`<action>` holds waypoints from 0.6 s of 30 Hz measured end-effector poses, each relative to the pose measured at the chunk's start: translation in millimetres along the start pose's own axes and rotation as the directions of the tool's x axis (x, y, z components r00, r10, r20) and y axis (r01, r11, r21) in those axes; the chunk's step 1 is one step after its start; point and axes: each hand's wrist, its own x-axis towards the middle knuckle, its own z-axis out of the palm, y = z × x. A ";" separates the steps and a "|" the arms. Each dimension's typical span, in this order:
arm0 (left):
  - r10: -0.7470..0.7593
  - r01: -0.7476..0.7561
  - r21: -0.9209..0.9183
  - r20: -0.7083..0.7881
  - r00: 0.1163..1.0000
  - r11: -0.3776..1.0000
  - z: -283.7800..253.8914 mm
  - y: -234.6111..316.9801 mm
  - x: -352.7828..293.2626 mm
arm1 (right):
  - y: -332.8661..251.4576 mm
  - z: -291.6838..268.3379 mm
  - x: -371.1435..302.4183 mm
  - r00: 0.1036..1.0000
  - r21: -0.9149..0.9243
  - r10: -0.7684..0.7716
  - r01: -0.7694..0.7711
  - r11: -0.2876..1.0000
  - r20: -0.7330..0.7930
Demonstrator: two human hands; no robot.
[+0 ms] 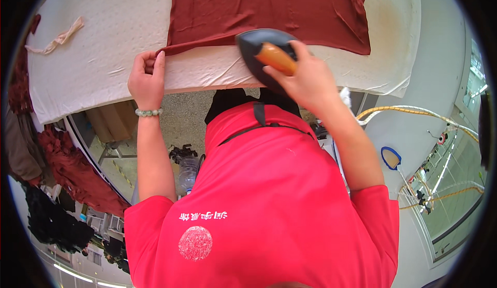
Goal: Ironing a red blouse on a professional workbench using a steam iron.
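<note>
A dark red cloth piece (228, 8) lies on a white padded ironing table (67, 88), lightly creased, its near edge toward me. My left hand (146, 78) pinches the cloth's near left corner between thumb and fingers. A beaded bracelet (149, 113) circles that wrist. My right hand (308, 78) is wrapped round the orange-brown handle (277, 58) of a dark iron (251, 44). The iron's tip overlaps the cloth's near edge, and the rest is over the white cover. Whether its soleplate presses on the surface I cannot tell.
A pale twisted fabric strip (57, 38) lies on the table's left. Dark red garments (72, 163) hang at the left side. A cable and hose (414, 111) run off to the right. Beneath the table are a cardboard box (110, 122) and a clear plastic bottle (188, 174).
</note>
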 end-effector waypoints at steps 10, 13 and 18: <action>0.061 -0.091 -0.126 -0.224 0.973 0.988 17.8 -23.6 -9.7 | -38.4 5.8 -9.9 0.890 -0.023 -0.155 0.183 0.983 0.429; 0.085 -0.111 -0.106 -0.226 0.970 0.988 18.1 -27.2 -11.2 | -29.5 -7.5 -7.2 0.943 -0.022 -0.141 0.155 0.988 0.303; 0.026 -0.052 -0.104 -0.236 0.971 0.993 17.1 -25.3 -9.2 | 20.1 -22.7 10.5 0.997 -0.058 -0.033 0.037 0.998 0.063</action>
